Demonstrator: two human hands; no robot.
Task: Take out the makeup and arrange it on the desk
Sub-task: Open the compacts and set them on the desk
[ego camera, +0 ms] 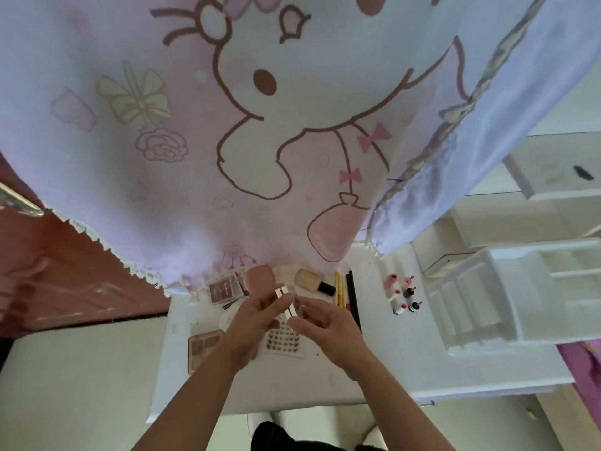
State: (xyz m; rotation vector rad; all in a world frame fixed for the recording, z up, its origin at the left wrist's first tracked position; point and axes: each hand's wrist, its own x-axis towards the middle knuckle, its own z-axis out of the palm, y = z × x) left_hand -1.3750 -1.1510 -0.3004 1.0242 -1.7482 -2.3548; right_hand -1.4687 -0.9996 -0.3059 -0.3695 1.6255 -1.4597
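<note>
Both my hands hover over the middle of the white desk (383, 362). My left hand (252, 323) and my right hand (322, 327) together hold a small clear-and-white makeup case (287, 302) between their fingertips. Under them lies a pale tray of false nails (283, 341). A brown palette (201, 348) lies to the left. An open pink palette (226, 289), a round pink puff (260, 278) and a stubby brush (313, 281) lie at the back.
Yellow and black pencils (348, 292) and several small bottles (405, 296) lie right of the hands. A white plastic organiser (507, 294) stands on the desk's right. A pink cartoon curtain (227, 125) hangs over the desk's back edge.
</note>
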